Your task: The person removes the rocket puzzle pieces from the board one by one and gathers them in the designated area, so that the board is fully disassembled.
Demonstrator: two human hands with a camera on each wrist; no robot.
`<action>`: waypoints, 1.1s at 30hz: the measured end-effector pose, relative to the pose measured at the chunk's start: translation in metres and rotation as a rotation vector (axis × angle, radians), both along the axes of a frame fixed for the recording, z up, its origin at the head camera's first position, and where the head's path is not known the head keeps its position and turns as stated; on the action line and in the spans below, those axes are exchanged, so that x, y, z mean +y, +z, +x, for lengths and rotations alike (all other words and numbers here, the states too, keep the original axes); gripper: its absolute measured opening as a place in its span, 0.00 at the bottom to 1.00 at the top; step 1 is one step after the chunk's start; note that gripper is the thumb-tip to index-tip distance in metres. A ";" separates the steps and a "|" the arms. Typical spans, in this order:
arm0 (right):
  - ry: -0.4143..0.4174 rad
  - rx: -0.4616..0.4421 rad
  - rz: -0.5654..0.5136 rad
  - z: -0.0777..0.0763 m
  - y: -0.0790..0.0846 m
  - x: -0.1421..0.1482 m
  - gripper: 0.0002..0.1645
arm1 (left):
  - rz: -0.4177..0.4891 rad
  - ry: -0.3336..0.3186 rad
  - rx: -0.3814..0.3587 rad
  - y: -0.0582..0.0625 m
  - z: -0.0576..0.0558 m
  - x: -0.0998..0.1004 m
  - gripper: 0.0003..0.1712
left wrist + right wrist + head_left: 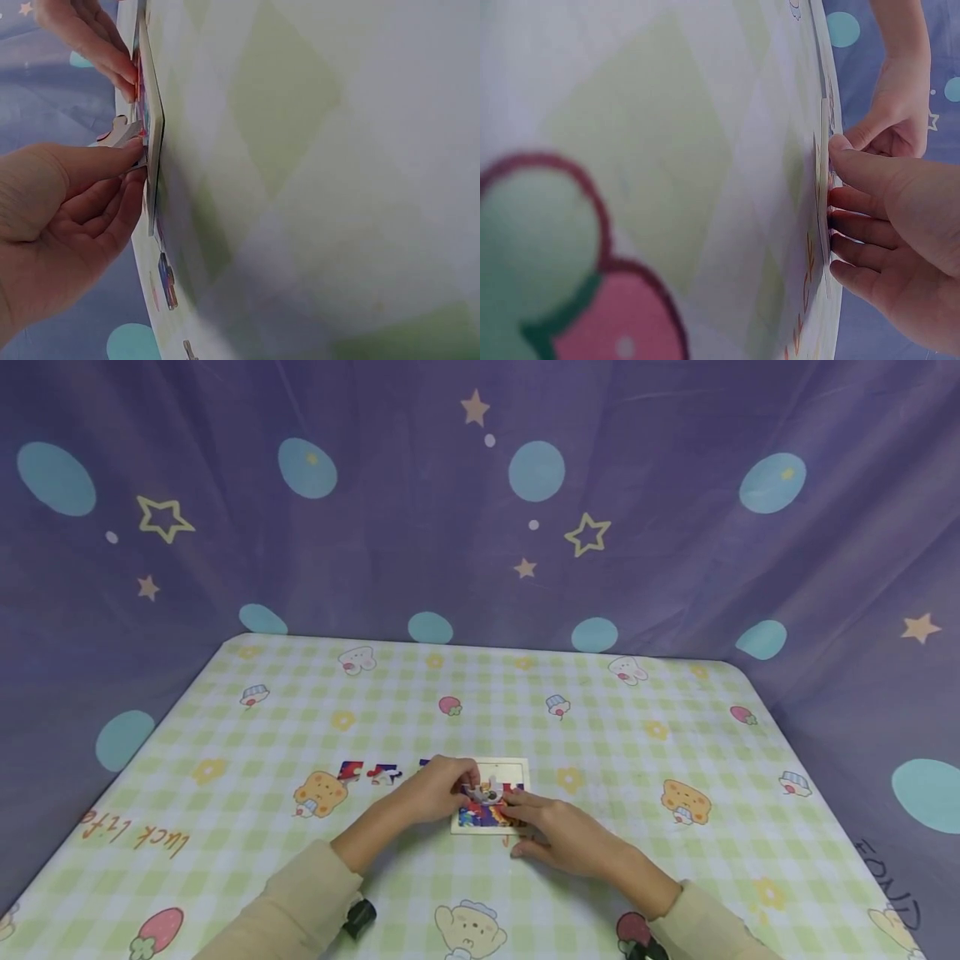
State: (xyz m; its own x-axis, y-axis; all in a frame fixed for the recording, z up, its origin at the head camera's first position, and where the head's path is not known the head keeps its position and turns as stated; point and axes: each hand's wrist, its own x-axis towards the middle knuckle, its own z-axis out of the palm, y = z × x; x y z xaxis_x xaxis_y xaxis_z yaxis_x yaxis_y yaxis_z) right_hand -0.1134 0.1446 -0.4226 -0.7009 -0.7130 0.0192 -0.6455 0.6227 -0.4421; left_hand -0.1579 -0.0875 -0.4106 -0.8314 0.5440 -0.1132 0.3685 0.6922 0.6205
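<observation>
A small jigsaw puzzle board (480,831) with a pale frame lies on the table, its lower part filled with colourful pieces and its upper part bare. My left hand (438,789) is over the board's left side. Between thumb and fingers it pinches a jigsaw piece (120,133), tilted up from the board in the left wrist view. My right hand (566,837) lies at the board's right side, its fingertips touching the board and pieces. In the right wrist view its fingers are extended along the board's edge. The pinched piece's lower part is hidden by the left hand.
Left of the board lie two loose jigsaw pieces, a red and blue piece (350,772) and a white and red piece (385,774). Another dark piece (425,762) shows partly behind the left hand. A checked cloth (600,735) covers the table; a purple curtain (420,527) hangs behind.
</observation>
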 end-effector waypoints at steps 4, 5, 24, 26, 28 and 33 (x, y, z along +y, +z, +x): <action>0.002 0.001 0.002 0.000 0.000 0.000 0.34 | 0.009 0.000 -0.001 -0.001 -0.002 -0.001 0.08; 0.002 0.003 0.002 0.000 0.000 0.000 0.34 | 0.017 0.005 -0.002 -0.002 -0.002 -0.002 0.08; 0.005 -0.001 -0.001 0.000 -0.002 0.001 0.35 | 0.250 0.329 -0.038 -0.005 -0.005 -0.037 0.10; 0.005 -0.006 -0.001 0.000 -0.002 0.001 0.35 | 0.245 0.340 -0.034 -0.004 -0.003 -0.043 0.10; 0.006 -0.006 0.000 0.000 -0.001 0.000 0.34 | 0.243 0.338 -0.034 -0.003 -0.002 -0.049 0.09; 0.001 -0.002 0.000 0.000 -0.001 0.000 0.34 | 0.225 0.331 -0.054 -0.002 0.003 -0.065 0.10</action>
